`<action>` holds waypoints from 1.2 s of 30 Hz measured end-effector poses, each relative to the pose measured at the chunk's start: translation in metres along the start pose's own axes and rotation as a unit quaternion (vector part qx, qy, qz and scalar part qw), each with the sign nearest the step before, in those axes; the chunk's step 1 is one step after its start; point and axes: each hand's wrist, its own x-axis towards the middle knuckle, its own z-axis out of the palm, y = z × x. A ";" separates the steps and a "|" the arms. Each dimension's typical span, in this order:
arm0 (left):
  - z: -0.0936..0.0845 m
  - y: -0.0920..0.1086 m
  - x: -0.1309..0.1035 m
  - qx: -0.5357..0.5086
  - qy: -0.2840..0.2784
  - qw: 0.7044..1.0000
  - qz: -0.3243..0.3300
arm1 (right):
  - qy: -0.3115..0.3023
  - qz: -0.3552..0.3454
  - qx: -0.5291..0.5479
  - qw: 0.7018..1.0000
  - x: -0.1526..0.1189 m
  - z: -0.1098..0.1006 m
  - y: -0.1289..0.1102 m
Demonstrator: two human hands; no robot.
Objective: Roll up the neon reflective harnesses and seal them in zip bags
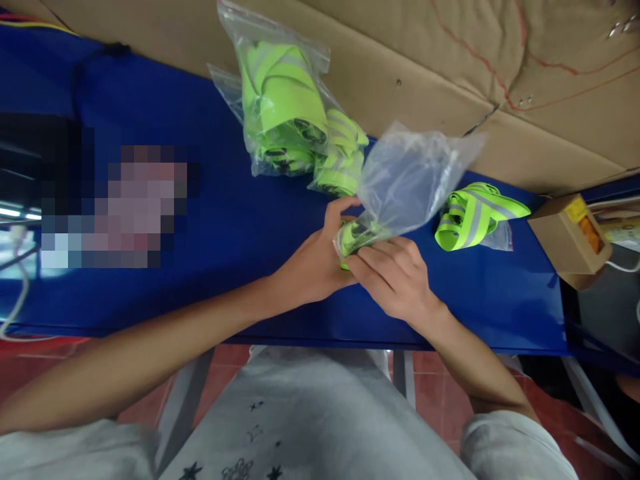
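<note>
Over the middle of the table, a clear plastic bag (407, 177) is held between my hands, its upper part puffed out and standing away from me. Inside its lower end sits a neon-yellow reflective strap (351, 235). My left hand (323, 263) is curled round that lower end, thumb side up against the strap. From the other side my right hand (395, 277) pinches the bag with bent fingers; the fingertips are partly hidden by the plastic. To the right lies another bundled reflective strap (473, 213) with a small plastic bag (500, 237) under it.
Bagged reflective straps (285, 93) are piled at the back against a brown cardboard-like panel (410, 67). A small brown box (570, 237) stands at the blue table's (225, 233) right end. On the left are a dark object (30, 153), a pixelated patch and a white cable (23, 293).
</note>
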 end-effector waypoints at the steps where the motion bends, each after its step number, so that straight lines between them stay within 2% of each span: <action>1: 0.001 -0.002 0.000 -0.008 0.002 1.000 0.009 | -0.011 -0.014 -0.007 1.000 0.001 -0.002 0.001; 4: 0.001 -0.009 0.001 -0.038 0.008 0.999 0.025 | -0.022 -0.009 0.006 1.000 0.000 -0.003 0.006; 8: -0.003 -0.018 0.004 -0.016 0.070 0.994 0.077 | -0.003 0.054 0.042 0.998 -0.007 0.001 0.014; 11: -0.005 -0.015 0.004 0.067 0.102 0.990 0.066 | 0.006 0.092 0.056 0.994 -0.009 0.002 0.014; 14: -0.004 -0.007 0.000 0.175 0.105 0.978 0.040 | 0.021 0.078 0.039 0.996 -0.008 -0.004 0.009; 17: 0.000 -0.004 -0.003 0.265 0.094 0.955 0.096 | 0.060 0.030 0.004 0.998 -0.005 -0.016 0.001; 19: 0.003 -0.007 -0.005 0.324 0.088 0.930 0.149 | 0.069 0.031 -0.045 0.996 -0.003 -0.023 -0.003; 22: 0.004 -0.012 -0.006 0.394 0.089 0.893 0.201 | 0.026 0.086 -0.112 0.990 0.001 -0.025 -0.007; 24: 0.004 -0.015 -0.006 0.413 0.096 0.879 0.217 | 0.000 0.113 -0.117 0.987 0.003 -0.023 -0.008; 26: 0.003 -0.015 -0.006 0.404 0.110 0.882 0.215 | -0.010 0.120 -0.101 0.988 0.004 -0.021 -0.008; 29: 0.002 -0.015 -0.006 0.367 0.127 0.903 0.182 | -0.021 0.115 -0.089 0.989 0.005 -0.022 -0.007; 31: 0.001 -0.016 -0.005 0.364 0.110 0.908 0.175 | -0.032 0.094 -0.097 0.990 0.005 -0.022 -0.006; 36: -0.001 -0.019 -0.003 0.415 0.062 0.882 0.216 | -0.040 0.049 -0.115 0.991 0.006 -0.017 -0.003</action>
